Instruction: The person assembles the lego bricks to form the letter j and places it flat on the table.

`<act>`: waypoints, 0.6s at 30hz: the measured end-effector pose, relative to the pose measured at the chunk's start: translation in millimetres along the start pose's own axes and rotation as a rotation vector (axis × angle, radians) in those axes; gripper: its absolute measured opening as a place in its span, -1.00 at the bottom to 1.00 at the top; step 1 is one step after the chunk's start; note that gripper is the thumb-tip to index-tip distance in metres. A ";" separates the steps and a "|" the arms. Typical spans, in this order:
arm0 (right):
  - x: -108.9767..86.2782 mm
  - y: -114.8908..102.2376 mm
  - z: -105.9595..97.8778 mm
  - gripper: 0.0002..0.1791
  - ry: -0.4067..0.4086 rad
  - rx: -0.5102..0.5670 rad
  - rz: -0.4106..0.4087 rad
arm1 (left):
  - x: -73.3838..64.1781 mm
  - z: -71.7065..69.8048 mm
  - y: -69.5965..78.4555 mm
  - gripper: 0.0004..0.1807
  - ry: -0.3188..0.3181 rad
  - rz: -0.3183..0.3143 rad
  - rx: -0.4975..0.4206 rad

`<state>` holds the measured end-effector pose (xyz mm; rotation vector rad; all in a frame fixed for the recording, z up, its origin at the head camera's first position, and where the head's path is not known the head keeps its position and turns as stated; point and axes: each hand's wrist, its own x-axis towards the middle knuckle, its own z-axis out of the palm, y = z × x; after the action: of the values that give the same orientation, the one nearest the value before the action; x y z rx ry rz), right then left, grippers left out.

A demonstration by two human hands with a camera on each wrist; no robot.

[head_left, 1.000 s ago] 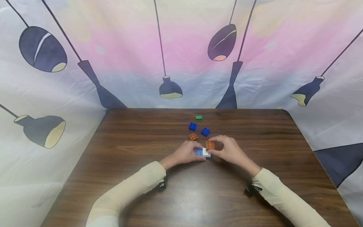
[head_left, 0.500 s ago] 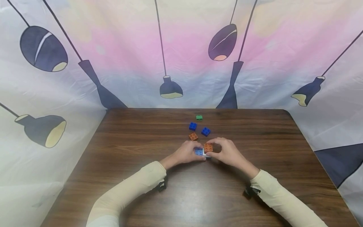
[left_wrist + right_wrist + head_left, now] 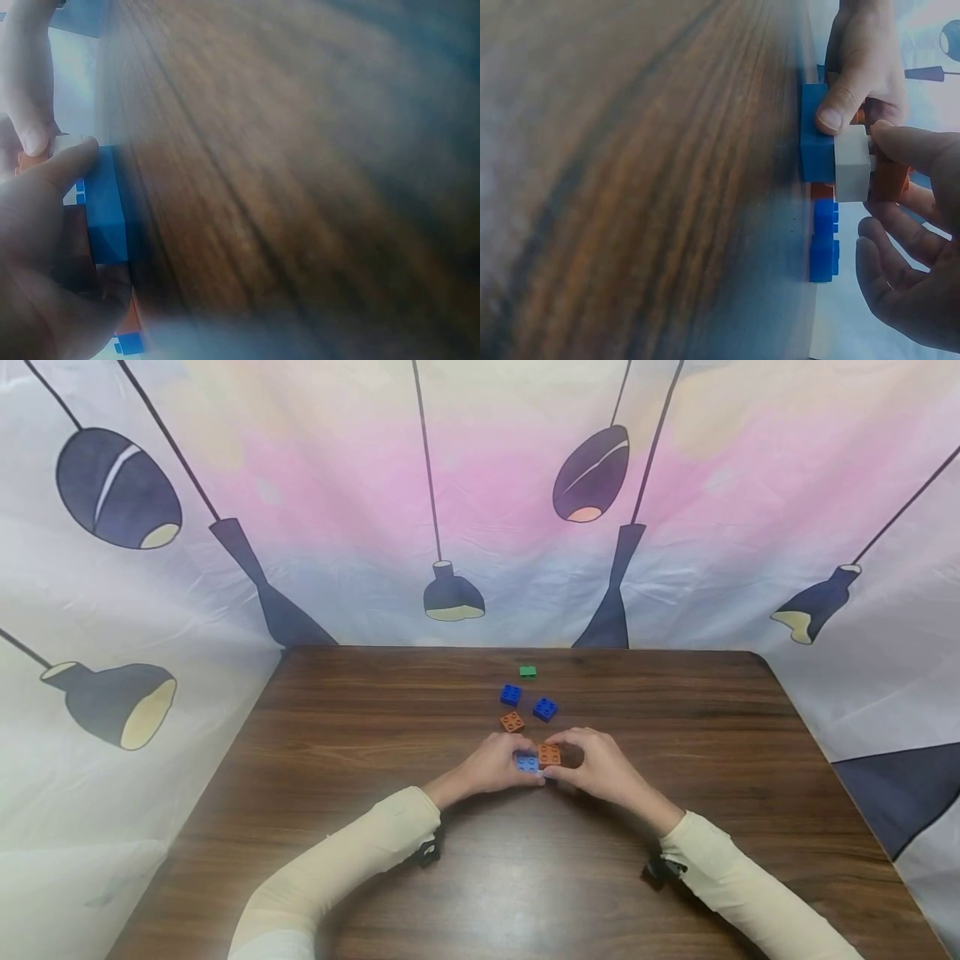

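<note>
Orange brick point(image 3: 550, 754) pinched over a white brick point(image 3: 852, 163)

Just below and right of the frame's centre in the head view, a person's two hands come close together over a small stack. The right hand point(image 3: 606, 770) pinches the orange brick between thumb and fingertips, the gap between them only as wide as the brick. The left hand point(image 3: 489, 765) grips a light blue brick point(image 3: 527, 763), its thumb on the near side and its fingers on the far side. In the right wrist view, the white brick sits on the light blue brick and reaches beyond its lower end in the frame; studs show between the white and orange bricks. Whether those two are fully joined I cannot tell.

Above the hands in the head view lie loose pieces: a second orange brick point(image 3: 512, 722) nearest, then two dark blue bricks point(image 3: 511, 695), well apart from the hands, and a green brick point(image 3: 528, 672) highest. All rest on a brown wooden table point(image 3: 360, 710). Cloth point(image 3: 337, 477) printed with hanging lamps fills the upper frame. Both sleeves point(image 3: 360, 835) are cream.
</note>
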<state>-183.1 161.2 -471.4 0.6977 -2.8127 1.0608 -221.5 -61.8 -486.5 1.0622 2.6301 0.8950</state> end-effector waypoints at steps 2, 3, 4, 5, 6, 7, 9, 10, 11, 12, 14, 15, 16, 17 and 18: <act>-0.4 0.7 0.2 -0.54 -0.001 0.003 -0.001 | 0.1 0.2 -0.3 -0.56 0.000 0.002 0.003; -0.4 1.0 0.3 -0.54 -0.001 0.005 -0.002 | 0.1 0.3 -0.3 -0.56 0.000 0.002 0.005; -0.3 1.2 0.2 -0.54 -0.002 0.007 -0.004 | 0.1 0.2 -0.2 -0.55 0.001 0.002 0.007; -0.3 1.3 0.1 -0.55 -0.001 0.008 -0.004 | 0.2 0.3 -0.3 -0.55 0.001 0.002 0.009; -0.3 1.3 0.0 -0.55 -0.002 0.008 -0.005 | 0.2 0.4 -0.5 -0.55 0.002 0.003 0.010; -0.2 1.3 -0.1 -0.56 -0.002 0.007 -0.005 | 0.2 0.5 -0.6 -0.54 0.002 0.003 0.012; 0.0 1.1 -0.1 -0.57 -0.003 0.008 -0.005 | 0.3 0.5 -0.7 -0.54 0.001 0.002 0.014; 0.0 1.0 0.0 -0.57 -0.003 0.009 -0.004 | 0.4 0.5 -0.7 -0.54 0.001 0.001 0.015; 0.1 0.8 0.0 -0.58 -0.003 0.010 -0.003 | 0.5 0.5 -1.0 -0.54 0.001 0.002 0.014; 0.2 0.7 0.1 -0.58 -0.004 0.010 -0.002 | 0.6 0.6 -1.0 -0.54 0.001 0.002 0.015; 0.3 0.4 0.0 -0.58 -0.005 0.012 0.000 | 0.8 0.7 -1.0 -0.54 0.000 0.002 0.018; 0.4 0.2 -0.2 -0.58 -0.006 0.013 0.002 | 0.9 0.7 -0.9 -0.54 0.000 0.002 0.017; 0.6 0.1 -0.4 -0.58 -0.008 0.013 0.004 | 1.0 0.7 -0.8 -0.54 0.000 0.002 0.017; 0.6 -0.1 -0.8 -0.59 -0.009 0.013 0.006 | 1.0 0.6 -0.6 -0.54 -0.001 0.002 0.016; 0.8 -0.1 -1.2 -0.59 -0.011 0.013 0.008 | 1.1 0.6 -0.5 -0.54 -0.002 0.001 0.016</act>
<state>-183.9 161.5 -470.2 0.6963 -2.8228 1.0801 -222.4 -61.1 -487.2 1.0682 2.6398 0.8735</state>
